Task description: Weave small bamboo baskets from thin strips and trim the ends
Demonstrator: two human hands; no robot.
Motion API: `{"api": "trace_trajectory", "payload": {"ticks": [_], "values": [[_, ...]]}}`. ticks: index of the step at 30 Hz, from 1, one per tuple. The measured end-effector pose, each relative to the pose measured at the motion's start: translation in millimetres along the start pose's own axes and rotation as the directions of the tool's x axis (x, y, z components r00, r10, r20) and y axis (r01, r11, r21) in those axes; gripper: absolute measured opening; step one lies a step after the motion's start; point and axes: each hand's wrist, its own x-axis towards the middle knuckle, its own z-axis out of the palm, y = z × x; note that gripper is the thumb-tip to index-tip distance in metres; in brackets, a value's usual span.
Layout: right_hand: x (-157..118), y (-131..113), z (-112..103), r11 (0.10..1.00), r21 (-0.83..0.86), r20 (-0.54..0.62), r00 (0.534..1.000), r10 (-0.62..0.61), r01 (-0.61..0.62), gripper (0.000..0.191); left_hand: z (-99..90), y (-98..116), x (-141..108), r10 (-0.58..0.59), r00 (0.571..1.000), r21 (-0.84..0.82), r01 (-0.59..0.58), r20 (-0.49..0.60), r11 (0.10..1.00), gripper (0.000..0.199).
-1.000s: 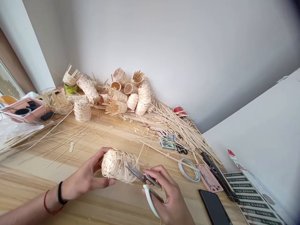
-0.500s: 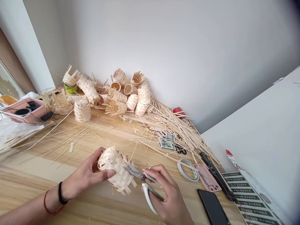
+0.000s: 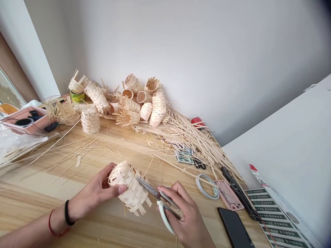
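Note:
A small woven basket [image 3: 131,189] of pale flat strips lies tilted in my left hand [image 3: 99,189]. The thumb presses on its near side while the other fingers go behind it, partly hidden. Loose strip ends stick out at its lower right end. My right hand [image 3: 186,210] grips a pair of scissors [image 3: 165,206] with white-edged handles, fingers through the loops. Their blades rest against the basket's weave on its right side and look nearly closed. Whether a strip lies between the blades I cannot tell.
Several woven baskets [image 3: 129,106] are heaped at the wall, beside a pile of loose strips [image 3: 196,137]. To the right lie a tape roll [image 3: 207,187], a pink tray [image 3: 229,196], a black utility knife [image 3: 239,193] and a phone [image 3: 235,227]. A pink bin [image 3: 31,124] stands left.
The scissor blades have closed further and their tips sit slightly higher on the basket. My left hand keeps its hold on the basket.

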Motion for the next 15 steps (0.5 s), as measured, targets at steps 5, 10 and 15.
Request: {"api": "trace_trajectory", "payload": {"ticks": [5, 10, 15], "values": [[-0.5, 5.1, 1.3, 0.999, 0.014, -0.034, 0.999, 0.042, -0.041, 0.029, -0.6, 3.2, -0.7, -0.051, 0.998, 0.026, 0.052, -0.036, 0.998, 0.042], [-1.3, 12.7, -4.3, 0.998, 0.002, -0.086, 0.994, 0.063, -0.064, 0.029, -2.0, 0.6, -1.6, -0.030, 0.999, 0.023, 0.031, -0.039, 0.999, 0.041], [-0.5, 8.0, -5.1, 0.994, -0.106, -0.062, 0.997, -0.045, 0.038, 0.035, -1.8, -7.9, -1.3, 0.022, 1.000, -0.005, -0.022, 0.000, 1.000, 0.045]]}}
